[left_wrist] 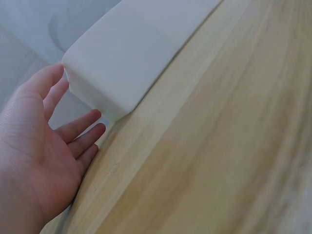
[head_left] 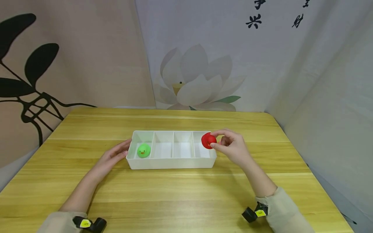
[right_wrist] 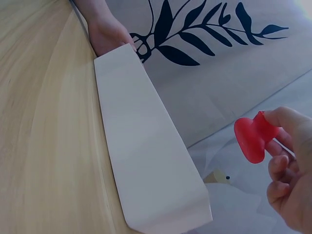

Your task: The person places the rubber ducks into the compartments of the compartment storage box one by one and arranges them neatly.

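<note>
A white tray (head_left: 171,164) with a row of compartments stands on the table, and a green rubber duck (head_left: 144,150) sits in its leftmost one. My right hand (head_left: 233,147) pinches a red rubber duck (head_left: 208,140) between thumb and fingers, over the rightmost compartment. In the right wrist view the red duck (right_wrist: 251,139) is held above the level of the tray's long wall (right_wrist: 146,141). My left hand (head_left: 109,160) rests against the tray's left end; in the left wrist view its fingers are extended along that end (left_wrist: 92,92). The two middle compartments hold nothing.
The wooden table (head_left: 180,200) extends around the tray on all sides. Behind its far edge hangs a printed cloth (head_left: 204,74) with a lotus, and dark leaves (head_left: 42,61) are printed at the left. Each sleeve cuff carries a small black camera (head_left: 250,214).
</note>
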{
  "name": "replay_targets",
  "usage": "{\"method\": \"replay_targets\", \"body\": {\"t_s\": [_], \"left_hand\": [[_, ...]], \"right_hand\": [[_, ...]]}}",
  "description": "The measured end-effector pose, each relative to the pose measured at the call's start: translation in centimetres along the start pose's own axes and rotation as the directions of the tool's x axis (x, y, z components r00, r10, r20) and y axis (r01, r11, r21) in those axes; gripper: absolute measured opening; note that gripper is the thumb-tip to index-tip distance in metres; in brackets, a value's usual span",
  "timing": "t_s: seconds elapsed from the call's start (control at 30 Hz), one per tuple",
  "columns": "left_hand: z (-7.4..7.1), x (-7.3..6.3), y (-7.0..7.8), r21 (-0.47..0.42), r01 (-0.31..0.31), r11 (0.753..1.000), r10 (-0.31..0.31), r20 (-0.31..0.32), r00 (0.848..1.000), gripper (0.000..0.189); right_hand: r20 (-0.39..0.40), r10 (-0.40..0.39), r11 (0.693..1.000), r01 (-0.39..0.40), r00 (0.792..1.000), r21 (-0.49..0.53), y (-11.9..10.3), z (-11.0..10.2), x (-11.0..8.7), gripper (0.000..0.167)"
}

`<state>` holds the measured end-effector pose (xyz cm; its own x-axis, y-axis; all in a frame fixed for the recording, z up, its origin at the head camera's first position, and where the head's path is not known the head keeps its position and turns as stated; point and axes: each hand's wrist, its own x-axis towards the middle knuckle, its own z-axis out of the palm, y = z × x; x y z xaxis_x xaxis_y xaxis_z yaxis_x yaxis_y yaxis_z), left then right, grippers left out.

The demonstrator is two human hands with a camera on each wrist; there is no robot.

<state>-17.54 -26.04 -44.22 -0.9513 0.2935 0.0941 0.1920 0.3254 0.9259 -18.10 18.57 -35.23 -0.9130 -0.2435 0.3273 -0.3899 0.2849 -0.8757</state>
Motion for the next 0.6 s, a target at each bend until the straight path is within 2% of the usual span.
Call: {"method": "replay_targets", "body": {"t_s": [0.33,0.6], "left_hand": [[0.1,0.0,0.0,-0.003,0.002,1.0,-0.002,0.002,1.0,0.05],[0.0,0.0,-0.1,-0.035,-0.006,0.999,0.006,0.005,1.0,0.05]], "right_hand": [[0.058,-0.027,0.999,0.025,0.998,0.035,-0.4,2.0,1.0,0.025],[0.089,-0.006,0.999,0.003,0.996,0.035,-1.1,3.8,1.9,0.025]]}}
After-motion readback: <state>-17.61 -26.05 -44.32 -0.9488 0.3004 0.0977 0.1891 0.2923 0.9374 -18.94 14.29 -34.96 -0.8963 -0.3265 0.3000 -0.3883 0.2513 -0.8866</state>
